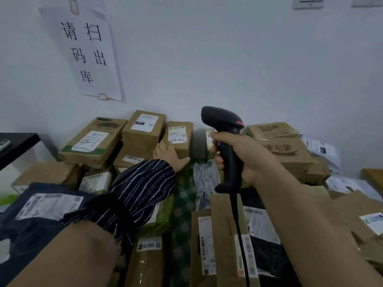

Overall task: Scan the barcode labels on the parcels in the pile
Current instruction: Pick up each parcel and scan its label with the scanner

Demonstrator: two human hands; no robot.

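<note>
Lying heaped against the white wall (228, 59), the pile of parcels (222, 251) fills the lower part of the view: brown cardboard boxes, a dark blue mailer bag (31, 228) at the near left and pale plastic bags at the far right, most carrying white barcode labels. A green checked cloth (184, 206) shows between them. The left hand (169, 155) reaches to the back row, fingers straight and loosely spread with the thumb out to the side, laid against the lower front of a small labelled box (178, 139). Beside that box stands another box with a white label (144, 129), and further left lies a flat box marked 51 (93, 139). The right hand (240, 156) wraps its fingers round the grip of a black barcode scanner (228, 156), held upright above the pile, its cable (241, 239) hanging down. A striped sleeve (141, 189) covers the left forearm. A paper sign (89, 52) with handwritten characters is taped to the wall, and a black tabletop (18, 146) juts in at left.
</note>
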